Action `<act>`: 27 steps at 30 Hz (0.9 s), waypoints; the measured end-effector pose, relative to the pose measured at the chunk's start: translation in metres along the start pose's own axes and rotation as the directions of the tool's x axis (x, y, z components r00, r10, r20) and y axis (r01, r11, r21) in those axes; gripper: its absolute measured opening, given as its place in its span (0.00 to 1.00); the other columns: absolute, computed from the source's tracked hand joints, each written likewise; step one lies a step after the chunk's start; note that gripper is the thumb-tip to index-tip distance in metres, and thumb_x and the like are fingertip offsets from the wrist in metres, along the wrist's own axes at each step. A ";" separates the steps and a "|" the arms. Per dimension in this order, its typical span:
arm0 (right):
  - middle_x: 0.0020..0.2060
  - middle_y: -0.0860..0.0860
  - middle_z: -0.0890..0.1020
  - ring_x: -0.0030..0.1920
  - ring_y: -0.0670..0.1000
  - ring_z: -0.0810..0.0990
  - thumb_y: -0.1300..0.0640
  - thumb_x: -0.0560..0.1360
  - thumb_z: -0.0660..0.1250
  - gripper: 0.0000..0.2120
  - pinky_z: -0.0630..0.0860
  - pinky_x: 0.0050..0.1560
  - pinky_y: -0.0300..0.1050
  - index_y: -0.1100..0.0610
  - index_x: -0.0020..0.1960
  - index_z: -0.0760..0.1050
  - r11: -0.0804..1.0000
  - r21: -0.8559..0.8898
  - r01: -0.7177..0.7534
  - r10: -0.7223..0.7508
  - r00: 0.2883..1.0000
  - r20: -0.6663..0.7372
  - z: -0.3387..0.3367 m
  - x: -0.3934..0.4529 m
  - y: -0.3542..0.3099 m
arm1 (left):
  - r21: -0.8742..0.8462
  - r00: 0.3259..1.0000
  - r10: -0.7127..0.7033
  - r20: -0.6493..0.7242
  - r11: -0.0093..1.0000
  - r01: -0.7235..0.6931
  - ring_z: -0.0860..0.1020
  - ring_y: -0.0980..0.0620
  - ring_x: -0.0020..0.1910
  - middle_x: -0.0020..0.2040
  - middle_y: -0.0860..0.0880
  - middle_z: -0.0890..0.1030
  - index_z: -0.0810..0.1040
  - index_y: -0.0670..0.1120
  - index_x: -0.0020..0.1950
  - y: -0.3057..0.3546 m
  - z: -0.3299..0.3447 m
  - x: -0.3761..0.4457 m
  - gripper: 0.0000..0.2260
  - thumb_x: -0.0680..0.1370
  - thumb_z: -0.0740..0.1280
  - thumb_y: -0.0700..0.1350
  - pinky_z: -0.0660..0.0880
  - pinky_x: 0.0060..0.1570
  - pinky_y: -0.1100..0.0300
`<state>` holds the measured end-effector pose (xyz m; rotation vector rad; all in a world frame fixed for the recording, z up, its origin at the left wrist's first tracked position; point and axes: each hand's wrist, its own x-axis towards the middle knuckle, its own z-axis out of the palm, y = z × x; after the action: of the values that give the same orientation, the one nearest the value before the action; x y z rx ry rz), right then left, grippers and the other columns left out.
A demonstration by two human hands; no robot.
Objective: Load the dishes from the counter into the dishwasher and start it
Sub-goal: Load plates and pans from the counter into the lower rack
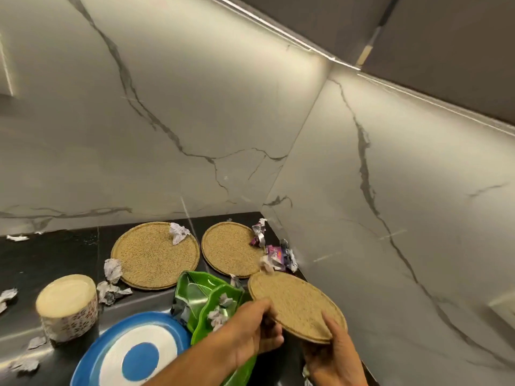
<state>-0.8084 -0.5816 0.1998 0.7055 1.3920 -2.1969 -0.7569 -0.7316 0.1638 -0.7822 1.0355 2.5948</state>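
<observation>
I hold a round woven plate point(295, 302) tilted above the black counter point(55, 263). My left hand point(250, 330) grips its left rim and my right hand point(331, 355) grips its near edge, thumb on top. Two more woven plates lie flat on the counter, a large one point(150, 257) and a smaller one point(228, 249). A green wavy dish point(206, 299) holding crumpled paper sits under my left hand. A blue and white plate point(131, 352) lies at the front, and an upturned cream bowl point(67, 307) stands at the left.
Crumpled paper scraps point(113, 280) and purple foil wrappers point(276, 254) are scattered over the counter and on the woven plates. Marble walls point(362, 218) meet in a corner behind and right. Dark cabinets point(446, 51) hang overhead. No dishwasher is in view.
</observation>
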 end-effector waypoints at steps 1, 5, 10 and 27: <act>0.47 0.60 0.81 0.44 0.58 0.79 0.59 0.79 0.67 0.14 0.81 0.26 0.49 0.60 0.63 0.74 1.000 0.012 0.004 -0.004 1.000 -0.006 -0.007 -0.015 0.003 | 0.029 1.000 -0.019 0.016 0.999 0.018 0.75 0.53 0.25 0.30 0.45 0.75 0.73 0.43 0.37 -0.009 0.003 -0.012 0.10 0.79 0.61 0.37 0.78 0.26 0.60; 0.46 0.60 0.80 0.43 0.59 0.79 0.62 0.80 0.64 0.14 0.80 0.24 0.51 0.61 0.65 0.71 0.997 0.066 0.040 -0.041 0.999 0.013 -0.038 -0.069 0.007 | 0.206 0.999 -0.007 0.036 0.979 -0.001 0.79 0.51 0.35 0.35 0.47 0.78 0.75 0.43 0.48 -0.028 0.010 -0.050 0.02 0.79 0.64 0.41 0.81 0.37 0.56; 0.44 0.62 0.86 0.37 0.60 0.87 0.61 0.80 0.65 0.16 0.83 0.31 0.55 0.62 0.66 0.72 0.994 0.055 0.099 -0.103 0.992 0.073 -0.098 -0.129 0.007 | 0.271 0.984 0.173 0.036 0.946 -0.176 0.82 0.49 0.40 0.42 0.45 0.82 0.78 0.41 0.58 -0.040 0.022 -0.088 0.10 0.82 0.65 0.46 0.82 0.46 0.53; 0.54 0.57 0.86 0.56 0.60 0.83 0.49 0.81 0.63 0.14 0.79 0.55 0.59 0.55 0.60 0.79 0.846 0.165 0.507 -0.464 0.853 -0.239 -0.343 -0.318 0.022 | 0.554 0.943 -0.053 0.330 0.819 -0.148 0.76 0.50 0.29 0.32 0.49 0.77 0.81 0.44 0.56 -0.216 0.173 -0.187 0.11 0.81 0.64 0.49 0.76 0.37 0.56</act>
<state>-0.4876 -0.2468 0.2609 0.7121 1.5706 -2.7839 -0.5827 -0.4601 0.2514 -0.1587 1.6110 2.1339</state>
